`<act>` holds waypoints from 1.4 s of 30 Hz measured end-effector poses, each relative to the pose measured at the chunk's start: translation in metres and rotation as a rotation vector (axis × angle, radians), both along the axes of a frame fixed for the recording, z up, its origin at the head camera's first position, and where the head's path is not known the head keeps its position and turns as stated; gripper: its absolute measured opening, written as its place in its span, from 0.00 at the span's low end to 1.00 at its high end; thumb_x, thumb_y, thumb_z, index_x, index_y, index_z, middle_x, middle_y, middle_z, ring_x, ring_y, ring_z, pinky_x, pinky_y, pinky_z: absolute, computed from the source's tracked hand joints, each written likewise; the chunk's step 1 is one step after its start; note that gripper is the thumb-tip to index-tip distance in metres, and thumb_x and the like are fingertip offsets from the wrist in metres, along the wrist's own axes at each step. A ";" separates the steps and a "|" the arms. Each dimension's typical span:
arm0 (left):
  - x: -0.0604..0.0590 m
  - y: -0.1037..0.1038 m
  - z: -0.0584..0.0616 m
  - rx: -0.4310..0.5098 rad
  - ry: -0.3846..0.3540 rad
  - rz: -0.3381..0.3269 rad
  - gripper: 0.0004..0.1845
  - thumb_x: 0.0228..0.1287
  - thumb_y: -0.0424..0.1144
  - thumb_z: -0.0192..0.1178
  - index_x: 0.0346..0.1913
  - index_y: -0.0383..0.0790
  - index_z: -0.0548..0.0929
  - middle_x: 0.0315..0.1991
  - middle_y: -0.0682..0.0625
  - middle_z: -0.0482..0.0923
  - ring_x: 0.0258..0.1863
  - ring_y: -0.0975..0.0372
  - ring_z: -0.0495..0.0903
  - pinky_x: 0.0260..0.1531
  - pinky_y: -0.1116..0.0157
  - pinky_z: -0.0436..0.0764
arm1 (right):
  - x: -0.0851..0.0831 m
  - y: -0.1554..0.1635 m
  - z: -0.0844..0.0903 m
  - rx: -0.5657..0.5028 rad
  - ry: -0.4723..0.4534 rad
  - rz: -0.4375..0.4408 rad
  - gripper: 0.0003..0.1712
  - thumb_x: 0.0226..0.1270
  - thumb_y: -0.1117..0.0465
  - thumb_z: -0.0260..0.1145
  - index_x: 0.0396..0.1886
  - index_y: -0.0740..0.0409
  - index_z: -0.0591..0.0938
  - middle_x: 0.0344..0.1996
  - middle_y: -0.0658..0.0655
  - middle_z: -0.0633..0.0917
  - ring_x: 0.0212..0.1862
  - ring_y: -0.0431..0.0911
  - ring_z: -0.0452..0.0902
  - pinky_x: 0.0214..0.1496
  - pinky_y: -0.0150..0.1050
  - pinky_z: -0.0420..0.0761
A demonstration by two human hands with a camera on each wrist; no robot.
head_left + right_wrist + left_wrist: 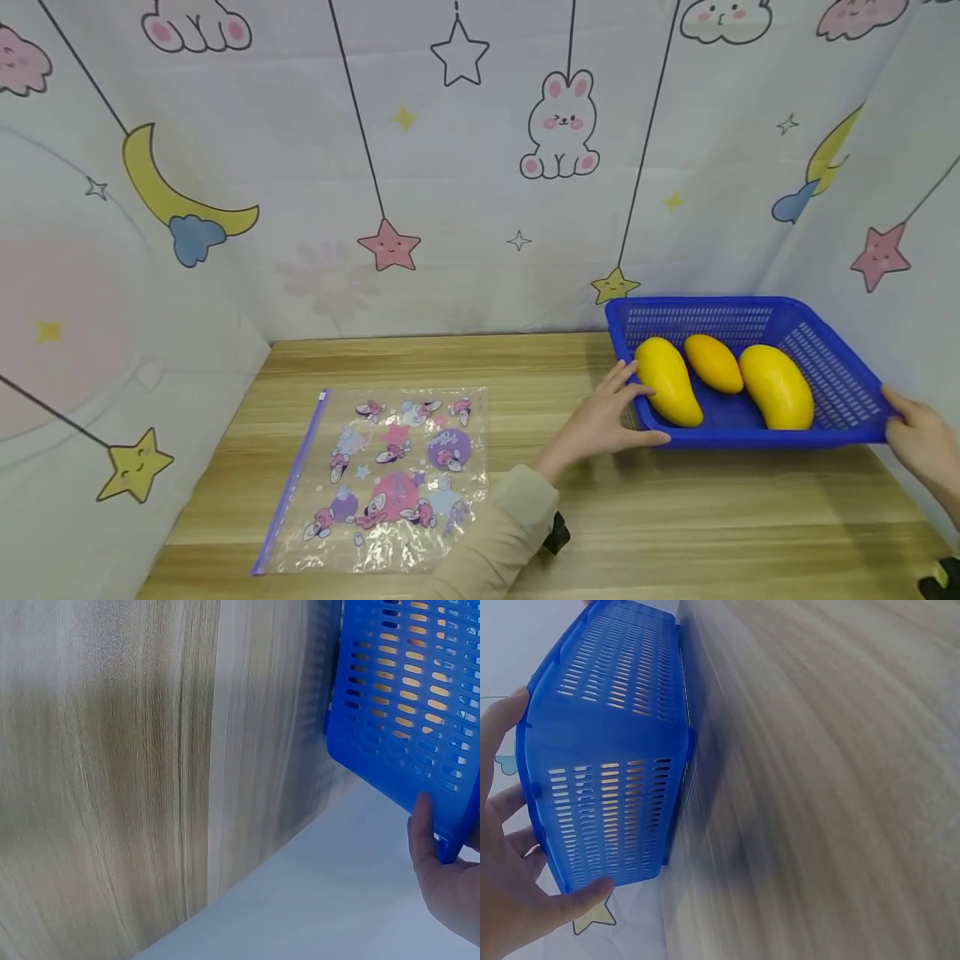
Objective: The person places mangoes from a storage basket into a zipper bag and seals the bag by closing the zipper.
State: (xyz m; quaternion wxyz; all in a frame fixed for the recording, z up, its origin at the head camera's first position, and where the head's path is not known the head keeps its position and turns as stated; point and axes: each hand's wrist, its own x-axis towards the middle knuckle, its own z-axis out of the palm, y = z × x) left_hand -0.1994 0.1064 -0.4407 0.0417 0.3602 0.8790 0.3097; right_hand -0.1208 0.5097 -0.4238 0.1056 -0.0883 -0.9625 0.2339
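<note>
Both hands grip a blue basket point(825, 358) on the table point(525, 367): left hand point(603, 421) curled around its left edge, right hand point(918, 442) around its right. Only the head view shows three mangoes point(667, 379) inside and a printed bag point(386, 475) lying left; wrist views show slotted walls.

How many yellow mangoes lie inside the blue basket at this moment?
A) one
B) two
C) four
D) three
D: the head view shows three mangoes side by side in the blue basket, which the left hand and the right hand hold by its two ends.
</note>
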 end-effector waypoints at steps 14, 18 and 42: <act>0.000 -0.003 0.001 -0.024 0.010 0.006 0.36 0.57 0.67 0.59 0.65 0.54 0.70 0.78 0.57 0.45 0.78 0.65 0.38 0.72 0.54 0.63 | 0.002 -0.007 -0.001 -0.001 0.009 -0.039 0.32 0.65 0.70 0.34 0.69 0.78 0.49 0.61 0.90 0.54 0.62 0.83 0.50 0.63 0.75 0.52; 0.001 -0.006 0.003 -0.025 0.009 0.008 0.35 0.56 0.67 0.60 0.64 0.56 0.71 0.78 0.56 0.46 0.79 0.64 0.39 0.72 0.54 0.64 | 0.003 -0.011 -0.002 0.011 0.008 -0.061 0.32 0.66 0.69 0.34 0.69 0.78 0.49 0.60 0.89 0.55 0.62 0.83 0.50 0.63 0.74 0.52; 0.005 -0.015 0.005 -0.022 0.025 0.014 0.33 0.56 0.66 0.61 0.61 0.55 0.74 0.78 0.56 0.48 0.79 0.61 0.42 0.72 0.54 0.63 | 0.005 -0.020 -0.005 -0.060 0.032 -0.047 0.31 0.68 0.68 0.34 0.70 0.75 0.49 0.61 0.89 0.55 0.62 0.83 0.49 0.62 0.76 0.51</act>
